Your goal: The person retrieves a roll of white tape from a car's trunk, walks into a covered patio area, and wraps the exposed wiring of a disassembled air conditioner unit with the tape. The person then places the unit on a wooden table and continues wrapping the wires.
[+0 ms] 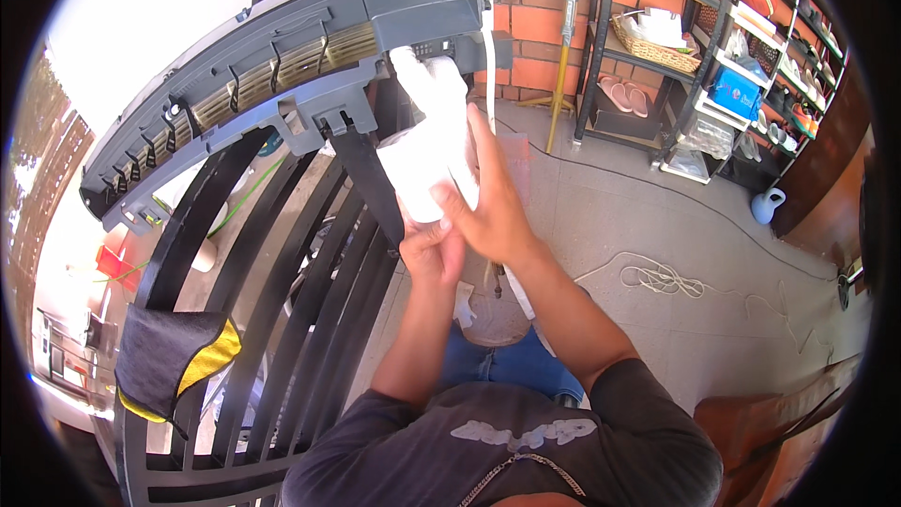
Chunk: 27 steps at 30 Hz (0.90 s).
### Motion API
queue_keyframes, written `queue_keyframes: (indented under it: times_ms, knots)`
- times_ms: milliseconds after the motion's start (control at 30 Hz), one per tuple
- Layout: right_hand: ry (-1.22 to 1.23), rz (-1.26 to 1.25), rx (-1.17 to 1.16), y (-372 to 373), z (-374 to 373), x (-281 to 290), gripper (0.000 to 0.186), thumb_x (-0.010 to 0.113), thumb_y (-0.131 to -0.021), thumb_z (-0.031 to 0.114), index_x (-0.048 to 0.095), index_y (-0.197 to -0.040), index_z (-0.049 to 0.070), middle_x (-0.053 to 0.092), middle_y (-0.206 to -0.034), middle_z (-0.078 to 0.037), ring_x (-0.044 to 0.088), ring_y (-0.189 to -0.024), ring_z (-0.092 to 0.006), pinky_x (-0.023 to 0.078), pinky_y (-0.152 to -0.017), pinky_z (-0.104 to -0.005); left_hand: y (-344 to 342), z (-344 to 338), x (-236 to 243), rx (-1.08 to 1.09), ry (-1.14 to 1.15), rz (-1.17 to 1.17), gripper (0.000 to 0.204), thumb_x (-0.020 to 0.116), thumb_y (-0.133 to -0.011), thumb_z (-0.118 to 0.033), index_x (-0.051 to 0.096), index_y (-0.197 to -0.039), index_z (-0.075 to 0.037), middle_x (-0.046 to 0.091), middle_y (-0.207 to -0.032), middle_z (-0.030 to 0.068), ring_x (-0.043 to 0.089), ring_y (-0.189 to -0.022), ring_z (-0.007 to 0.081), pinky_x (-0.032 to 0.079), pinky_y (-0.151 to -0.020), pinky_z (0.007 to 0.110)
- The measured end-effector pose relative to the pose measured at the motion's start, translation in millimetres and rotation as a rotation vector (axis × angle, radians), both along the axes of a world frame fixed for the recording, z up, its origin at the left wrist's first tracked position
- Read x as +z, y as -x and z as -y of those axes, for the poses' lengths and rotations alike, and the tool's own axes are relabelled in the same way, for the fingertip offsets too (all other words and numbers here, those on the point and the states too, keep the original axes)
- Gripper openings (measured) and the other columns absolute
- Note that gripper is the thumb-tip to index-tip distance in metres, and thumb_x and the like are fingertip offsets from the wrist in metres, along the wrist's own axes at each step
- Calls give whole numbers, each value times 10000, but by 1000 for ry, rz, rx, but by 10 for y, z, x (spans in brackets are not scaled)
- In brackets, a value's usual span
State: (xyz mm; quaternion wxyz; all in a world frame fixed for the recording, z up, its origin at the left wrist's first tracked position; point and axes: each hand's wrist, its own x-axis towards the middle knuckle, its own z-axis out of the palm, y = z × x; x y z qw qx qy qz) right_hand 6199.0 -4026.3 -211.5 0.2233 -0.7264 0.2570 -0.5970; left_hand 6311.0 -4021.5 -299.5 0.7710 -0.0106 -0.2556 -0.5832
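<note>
Concrete patio, black metal gate (pixel 282 253): long grey air-conditioner housing (pixel 282 66) resting atop gate; white cloth (pixel 427 155) at housing's right end, gripped by left hand (pixel 432 249); right hand (pixel 493 207) flat against it.

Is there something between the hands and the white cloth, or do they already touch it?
Nothing visible stands between them. The left hand grips the lower end of the white cloth, and the right hand lies flat against its side. The cloth reaches up to the grey slatted unit.
</note>
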Motion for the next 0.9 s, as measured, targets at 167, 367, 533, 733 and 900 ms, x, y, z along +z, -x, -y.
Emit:
queue_keyframes:
  times_ms: [167, 367, 533, 733, 900]
  knots:
    - [90, -8, -140, -113, -247, -67, 1296, 975, -708, 438, 209, -1631, -53, 352, -1586, -303, 398, -1485, -415, 374, -1195, -497, 10, -362, -36, 183, 12, 149, 589, 675, -740, 138, 519, -1259, -92, 479, -1511, 124, 472, -1436, 287, 393, -1215, 438]
    - [-191, 479, 98, 8, -113, -307, 934, 856, -879, 204, 306, -1592, -47, 502, -1482, -227, 492, -1407, -323, 430, -1137, -434, 12, -342, 14, 464, 79, 423, 561, 617, -748, 199, 544, -1246, -48, 516, -1470, 166, 482, -1442, 307, 305, -1257, 500]
    - [-159, 501, -69, 105, 25, -333, 671, 600, -1021, 144, 310, -1593, -51, 508, -1508, -221, 506, -1396, -299, 421, -1151, -422, 97, 113, -48, 94, -165, 855, 659, 681, -893, 87, 413, -1486, -14, 564, -1428, 130, 520, -1391, 230, 381, -1189, 390]
    - [-187, 122, -104, 376, 68, -162, 844, 818, -857, 164, 360, -1547, -2, 527, -1469, -207, 518, -1380, -285, 431, -1144, -425, 133, 202, -169, 78, -130, 706, 452, 670, -991, -3, 497, -1408, 4, 651, -1202, 77, 630, -1074, 172, 511, -956, 333]
    - [-284, 44, -34, 536, 459, -254, 740, 810, -856, 108, 402, -1467, 23, 557, -1410, -154, 538, -1329, -221, 482, -1082, -390, 173, 141, -144, 36, -52, 584, 408, 696, -1014, -94, 513, -1371, -17, 634, -1026, 54, 610, -851, 168, 515, -804, 309]
